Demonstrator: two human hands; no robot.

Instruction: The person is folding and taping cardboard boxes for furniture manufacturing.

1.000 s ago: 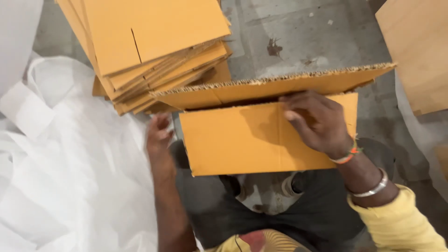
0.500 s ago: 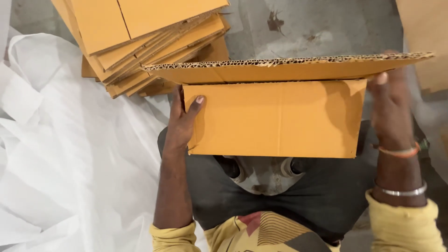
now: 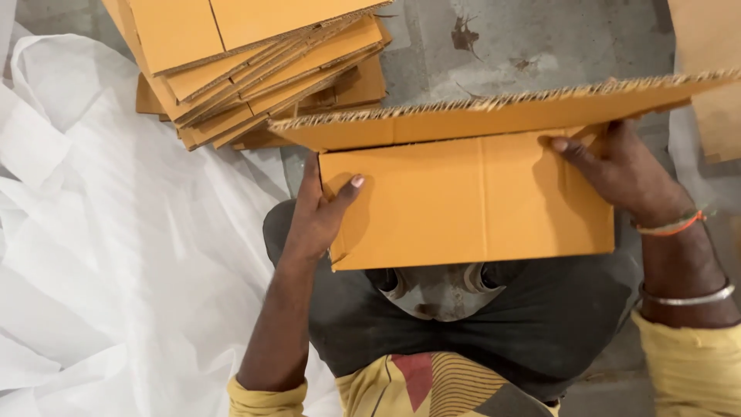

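Grey concrete floor [image 3: 540,46], stained in places, runs under everything here — white sheeting [image 3: 116,255] spreads across its left side, and a stack of flat cardboard sheets [image 3: 247,62] lies at the top left. Over the person's lap sits a cardboard box [image 3: 471,197], orange-brown, one flap raised toward the camera. Left hand [image 3: 320,212] clasps the box's left edge, thumb across its face. Right hand [image 3: 621,170] grips the upper right corner — fingers curled onto the panel under the flap.
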